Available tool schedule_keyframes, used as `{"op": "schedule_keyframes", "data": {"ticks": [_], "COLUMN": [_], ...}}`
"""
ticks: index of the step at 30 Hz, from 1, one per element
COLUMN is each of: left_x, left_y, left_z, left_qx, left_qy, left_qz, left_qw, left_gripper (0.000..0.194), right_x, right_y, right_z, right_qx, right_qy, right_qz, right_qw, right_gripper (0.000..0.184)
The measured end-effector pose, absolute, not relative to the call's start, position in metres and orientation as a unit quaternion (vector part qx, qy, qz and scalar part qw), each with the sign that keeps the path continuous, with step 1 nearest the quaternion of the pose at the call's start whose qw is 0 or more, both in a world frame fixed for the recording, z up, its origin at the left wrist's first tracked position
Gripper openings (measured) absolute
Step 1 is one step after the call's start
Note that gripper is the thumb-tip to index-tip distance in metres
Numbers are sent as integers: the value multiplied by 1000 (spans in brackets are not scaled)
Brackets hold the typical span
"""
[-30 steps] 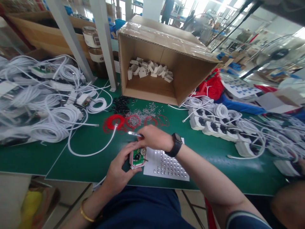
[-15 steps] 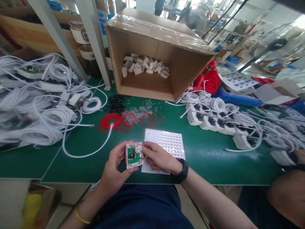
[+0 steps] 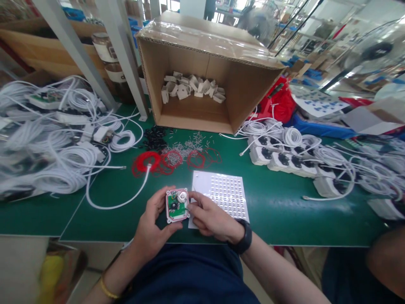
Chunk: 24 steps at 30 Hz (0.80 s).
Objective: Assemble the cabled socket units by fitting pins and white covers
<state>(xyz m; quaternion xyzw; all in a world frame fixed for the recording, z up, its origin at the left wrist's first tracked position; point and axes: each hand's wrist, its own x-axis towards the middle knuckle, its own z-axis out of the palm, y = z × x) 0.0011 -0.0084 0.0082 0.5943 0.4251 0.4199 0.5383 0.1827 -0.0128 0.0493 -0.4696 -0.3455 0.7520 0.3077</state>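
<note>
— What do you have nearest, from your end?
— I have the left hand (image 3: 155, 221) curled snugly round the left side of a small white housing (image 3: 178, 219), thumb along its lower edge; a green circuit board (image 3: 181, 211) shows inside

— And the right hand (image 3: 210, 217)?
— Fingers bent inward, thumb and forefinger at the housing's right edge; I can't tell whether they pinch anything

— So the housing sits where?
— Between both hands, over the surface (image 3: 272, 211)

— What else do I get beyond that?
— Partly beneath the right hand, a white sheet (image 3: 202, 181) with rows of shiny pieces (image 3: 228, 192). Left of the left hand, coiled white cables (image 3: 69, 164); ahead of the hands, red rings (image 3: 141, 160), then scattered silver pins (image 3: 185, 150) and a black heap (image 3: 154, 138). Farthest ahead I see a cardboard box (image 3: 202, 116), its mouth facing the hands, with white parts (image 3: 190, 86) inside
</note>
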Motion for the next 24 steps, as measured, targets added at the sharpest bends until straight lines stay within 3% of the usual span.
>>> {"op": "schedule_keyframes", "data": {"ticks": [4,11,16,24], "left_x": [1,3,4,8], "left_y": [1,18,7,-9], "left_z": [34,56,43,31], "left_qx": [530,527,518,513], "left_qy": [491,538,511,494], "left_qz": [399,341,362,357], "left_qw": [564,563,583,604], "left_gripper": [40,25,29,60], "right_x": [176,170,171,169], "right_y": [-22,-30,-31,-30], "right_z": [46,45,48,40], "right_qx": [-462,-487,-475,-480], "right_qy": [-331,-365,-353,-360], "right_qz": [758,719,729,718], "right_qw": [321,337,344,352], "right_gripper": [39,37,43,46]}}
